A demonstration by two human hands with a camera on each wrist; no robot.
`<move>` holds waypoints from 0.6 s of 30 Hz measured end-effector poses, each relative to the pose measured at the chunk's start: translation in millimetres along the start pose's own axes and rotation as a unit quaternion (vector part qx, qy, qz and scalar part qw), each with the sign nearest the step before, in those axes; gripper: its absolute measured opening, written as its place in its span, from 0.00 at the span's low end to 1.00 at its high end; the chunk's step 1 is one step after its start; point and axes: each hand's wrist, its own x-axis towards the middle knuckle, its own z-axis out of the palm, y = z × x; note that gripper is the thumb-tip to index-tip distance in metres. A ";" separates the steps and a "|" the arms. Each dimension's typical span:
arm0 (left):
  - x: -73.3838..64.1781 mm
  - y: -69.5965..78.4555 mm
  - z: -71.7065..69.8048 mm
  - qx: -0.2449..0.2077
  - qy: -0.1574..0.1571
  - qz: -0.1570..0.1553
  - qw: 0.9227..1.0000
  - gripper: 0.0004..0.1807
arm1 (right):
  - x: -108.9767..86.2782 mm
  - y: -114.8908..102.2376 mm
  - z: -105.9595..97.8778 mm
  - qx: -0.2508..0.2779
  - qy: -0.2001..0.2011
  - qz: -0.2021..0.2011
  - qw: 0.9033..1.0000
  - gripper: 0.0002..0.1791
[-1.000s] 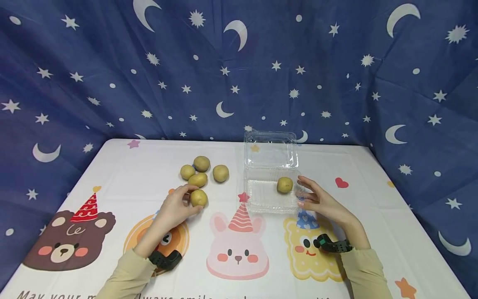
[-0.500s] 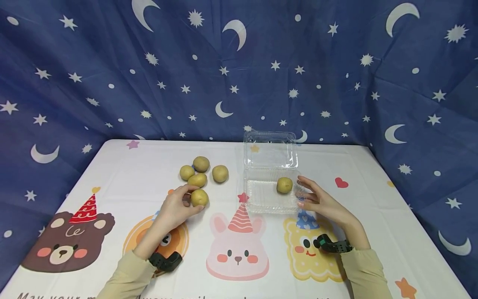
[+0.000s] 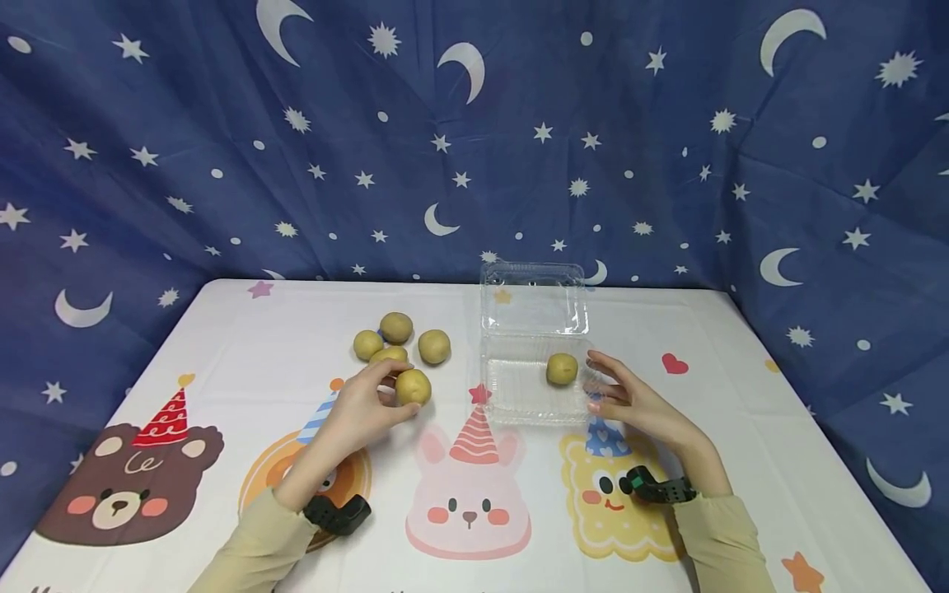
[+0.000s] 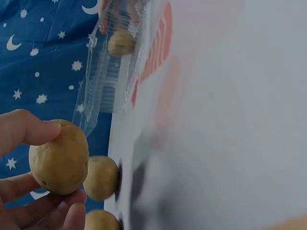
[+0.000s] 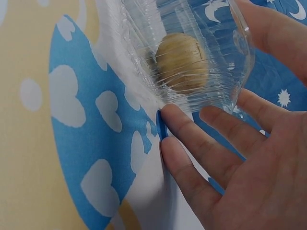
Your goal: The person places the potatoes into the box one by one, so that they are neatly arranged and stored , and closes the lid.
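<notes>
My left hand (image 3: 363, 409) grips a yellow potato (image 3: 413, 387) between thumb and fingers. In the left wrist view that potato (image 4: 60, 157) is held up off the tabletop. Behind it lie several more potatoes (image 3: 434, 347), one partly hidden by my left hand. A clear plastic clamshell box (image 3: 511, 395) stands right of centre with its lid (image 3: 534, 301) raised at the back. One potato (image 3: 561, 370) sits inside, toward the box's right side. My right hand (image 3: 638, 402) rests against the right wall of the box (image 5: 225, 57), its fingers extended and spread.
A white cloth with printed cartoon animals covers the table (image 3: 741, 412). Behind the table hangs a dark blue curtain (image 3: 334, 148) with moons and stars. Black cameras are strapped to the left wrist (image 3: 337, 515) and the right wrist (image 3: 660, 486).
My left hand has lifted the potato off the table and moved it slightly to the right. My right hand stays by the box. The head view has shifted a little.
</notes>
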 end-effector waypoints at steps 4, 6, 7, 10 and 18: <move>7.6 11.9 4.3 -0.010 -0.005 0.022 1.000 0.28 | -1.3 0.7 -0.7 0.005 -0.002 -0.005 1.000 0.45; 11.0 18.1 6.9 -0.014 -0.006 0.033 0.999 0.28 | -2.5 0.6 -1.0 0.008 -0.003 -0.006 1.000 0.45; 12.7 20.6 8.1 -0.014 -0.008 0.038 0.999 0.28 | -2.6 0.7 -1.1 0.008 -0.004 -0.007 1.000 0.45; 18.1 29.2 11.6 -0.015 -0.016 0.045 0.999 0.29 | -2.9 0.8 -1.3 0.009 -0.005 -0.009 1.000 0.45; 35.0 53.1 20.9 -0.019 -0.038 0.076 0.996 0.28 | -2.4 -0.2 -1.6 0.008 -0.006 -0.004 1.000 0.46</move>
